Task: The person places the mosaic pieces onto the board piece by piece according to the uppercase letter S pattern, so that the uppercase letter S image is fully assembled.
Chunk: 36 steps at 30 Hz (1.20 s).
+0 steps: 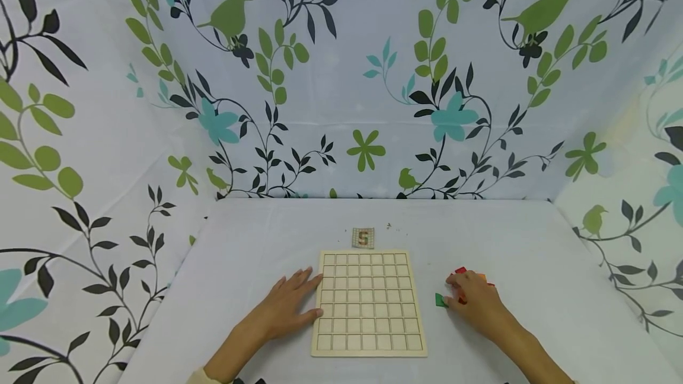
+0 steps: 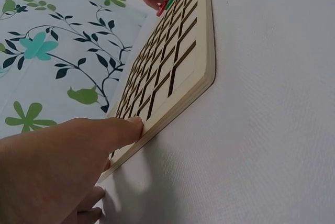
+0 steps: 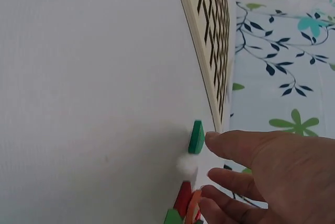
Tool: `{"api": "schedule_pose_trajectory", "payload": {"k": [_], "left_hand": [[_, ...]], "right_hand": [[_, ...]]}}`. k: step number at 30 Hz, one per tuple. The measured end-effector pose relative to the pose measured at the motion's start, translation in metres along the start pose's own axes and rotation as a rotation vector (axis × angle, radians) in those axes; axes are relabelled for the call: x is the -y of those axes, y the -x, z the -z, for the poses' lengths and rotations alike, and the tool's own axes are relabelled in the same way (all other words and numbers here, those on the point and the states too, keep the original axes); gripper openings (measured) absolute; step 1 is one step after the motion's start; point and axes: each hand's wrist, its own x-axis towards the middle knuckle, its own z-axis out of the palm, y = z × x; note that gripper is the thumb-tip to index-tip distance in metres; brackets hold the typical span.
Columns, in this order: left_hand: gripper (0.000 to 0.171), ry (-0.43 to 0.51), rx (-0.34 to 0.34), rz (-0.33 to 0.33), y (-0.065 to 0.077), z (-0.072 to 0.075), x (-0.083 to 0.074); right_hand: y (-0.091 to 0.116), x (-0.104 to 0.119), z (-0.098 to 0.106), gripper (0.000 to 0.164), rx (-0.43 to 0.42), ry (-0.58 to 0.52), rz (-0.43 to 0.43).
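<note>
A pale wooden board (image 1: 368,314) with a grid of square recesses lies flat on the white table. My left hand (image 1: 290,308) rests along its left edge, fingers spread, with the thumb on the rim in the left wrist view. To the right of the board, my right hand (image 1: 475,300) is over a small pile of coloured pieces, partly hiding them. A green piece (image 3: 196,137) lies by the right thumb, apart from the pile; whether they touch I cannot tell. Red (image 3: 182,198) and orange (image 3: 193,206) pieces sit near the loosely bent fingers.
A small card (image 1: 363,238) bearing an S-shaped pattern on a grid lies just behind the board. Small dark specks dot the white table (image 1: 267,230) near it. Cloth printed with leaves, flowers and birds (image 1: 341,88) hangs behind and at both sides.
</note>
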Motion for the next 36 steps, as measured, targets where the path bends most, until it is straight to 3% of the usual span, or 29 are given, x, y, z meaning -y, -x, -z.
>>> {"api": "schedule_pose_trajectory", "payload": {"k": [10, 19, 30, 36], "left_hand": [[0.075, 0.0, 0.009, -0.01, -0.001, -0.001, 0.003], [0.074, 0.005, 0.03, -0.009, 0.001, 0.003, 0.002], [0.074, 0.008, 0.032, -0.01, 0.003, 0.003, 0.003], [0.074, 0.013, 0.032, -0.022, 0.003, 0.003, 0.004]], "right_hand": [[0.007, 0.024, -0.013, 0.032, 0.067, 0.031, -0.048], [0.005, 0.027, -0.022, 0.028, 0.013, -0.051, -0.057], [-0.021, 0.03, -0.026, 0.027, -0.045, -0.018, 0.004], [-0.041, 0.037, -0.027, 0.026, -0.024, -0.037, -0.029]]}}
